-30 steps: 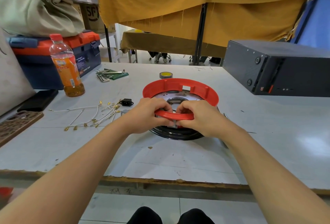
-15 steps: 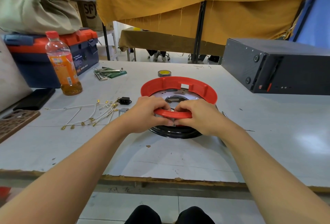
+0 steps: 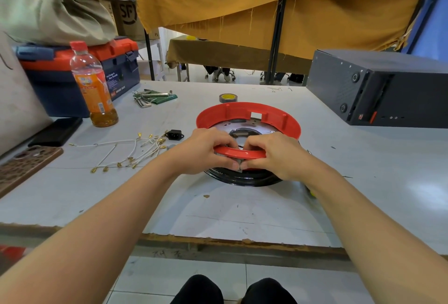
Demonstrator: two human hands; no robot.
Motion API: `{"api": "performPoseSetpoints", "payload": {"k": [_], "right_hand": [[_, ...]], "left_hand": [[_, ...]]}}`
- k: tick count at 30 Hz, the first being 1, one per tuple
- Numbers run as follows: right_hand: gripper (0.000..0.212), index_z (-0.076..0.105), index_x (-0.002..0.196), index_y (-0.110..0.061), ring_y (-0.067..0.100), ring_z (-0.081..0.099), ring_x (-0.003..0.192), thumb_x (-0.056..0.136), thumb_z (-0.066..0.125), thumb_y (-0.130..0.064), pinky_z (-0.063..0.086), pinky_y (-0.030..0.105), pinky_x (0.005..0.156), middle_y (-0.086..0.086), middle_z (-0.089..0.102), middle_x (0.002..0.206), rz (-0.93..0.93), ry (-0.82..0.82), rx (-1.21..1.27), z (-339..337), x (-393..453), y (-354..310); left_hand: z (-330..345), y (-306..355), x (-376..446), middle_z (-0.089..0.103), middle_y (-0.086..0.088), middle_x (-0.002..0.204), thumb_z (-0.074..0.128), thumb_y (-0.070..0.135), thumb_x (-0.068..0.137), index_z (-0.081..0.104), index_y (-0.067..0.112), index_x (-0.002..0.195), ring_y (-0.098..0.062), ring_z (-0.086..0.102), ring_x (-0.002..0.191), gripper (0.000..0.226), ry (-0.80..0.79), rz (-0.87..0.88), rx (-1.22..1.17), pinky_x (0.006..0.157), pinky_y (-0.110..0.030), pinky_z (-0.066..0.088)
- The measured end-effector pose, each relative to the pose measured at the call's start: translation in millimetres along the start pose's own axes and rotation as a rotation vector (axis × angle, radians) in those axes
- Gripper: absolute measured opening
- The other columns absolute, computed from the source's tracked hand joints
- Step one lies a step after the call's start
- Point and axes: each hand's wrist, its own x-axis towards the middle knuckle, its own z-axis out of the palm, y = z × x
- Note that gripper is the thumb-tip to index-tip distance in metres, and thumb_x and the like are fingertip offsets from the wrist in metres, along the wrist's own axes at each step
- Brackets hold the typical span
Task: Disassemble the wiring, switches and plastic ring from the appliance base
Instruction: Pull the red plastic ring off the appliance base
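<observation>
We grip the near rim of the red ring (image 3: 247, 116) with the left hand (image 3: 206, 151) and the right hand (image 3: 276, 153), thumbs beneath it. It sits on the black base (image 3: 244, 179) under our palms; we judge an even lift frees it without snapping

Bright, even light; glare right; edges warped.

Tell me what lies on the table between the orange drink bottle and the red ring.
In the head view, between the orange drink bottle and the red ring lie the black power socket and the loose white wires with brass terminals.
</observation>
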Motion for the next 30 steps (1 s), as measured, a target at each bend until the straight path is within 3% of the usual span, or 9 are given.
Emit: {"api": "performPoseSetpoints", "payload": {"k": [6,11,20,25,30], "right_hand": [[0.026,0.055,0.095,-0.036,0.004,0.050,0.075,0.081,0.060,-0.057,0.041,0.027,0.064,-0.017,0.057,0.083,-0.007,0.004,-0.064,2.2,0.3,0.3],[0.038,0.059,0.116,-0.035,0.007,0.056,0.095,0.083,0.061,-0.053,0.050,0.034,0.083,-0.015,0.063,0.109,-0.020,0.058,0.025,3.5,-2.4,-1.5],[0.019,0.066,0.085,-0.030,0.010,0.058,0.081,0.074,0.074,-0.043,0.049,0.044,0.079,-0.011,0.065,0.083,0.007,0.100,0.233,1.9,-6.3,-6.0],[0.023,0.066,0.083,-0.026,0.013,0.058,0.078,0.072,0.077,-0.042,0.049,0.046,0.079,-0.009,0.064,0.080,0.020,0.043,0.252,-3.1,-3.4,-7.8],[0.024,0.063,0.090,-0.031,0.007,0.057,0.081,0.075,0.072,-0.048,0.049,0.040,0.079,-0.015,0.063,0.085,0.014,0.039,0.191,-2.4,-4.6,-5.1]], "left_hand": [[1.7,-1.7,-1.2,0.061,0.005,0.095,0.072,0.041,0.078,0.066,0.025,0.101,-0.012,0.045,0.093,0.029,-0.017,0.000,0.069,0.079,-0.017,0.028],[-0.5,-2.1,-0.8,0.061,0.006,0.096,0.074,0.037,0.078,0.066,0.025,0.101,-0.006,0.042,0.090,0.028,-0.035,-0.004,0.041,0.077,-0.012,0.027],[3.2,-0.5,0.6,0.060,0.002,0.094,0.077,0.036,0.074,0.064,0.023,0.097,-0.013,0.045,0.090,0.029,0.007,-0.026,0.077,0.072,-0.019,0.029],[3.3,0.0,-0.4,0.059,0.000,0.095,0.076,0.036,0.075,0.063,0.021,0.099,-0.014,0.043,0.092,0.031,0.008,-0.008,0.100,0.071,-0.027,0.024],[3.9,-0.8,-0.1,0.058,0.001,0.097,0.074,0.038,0.077,0.062,0.023,0.099,-0.013,0.042,0.094,0.029,-0.008,-0.008,0.097,0.073,-0.025,0.023]]}}
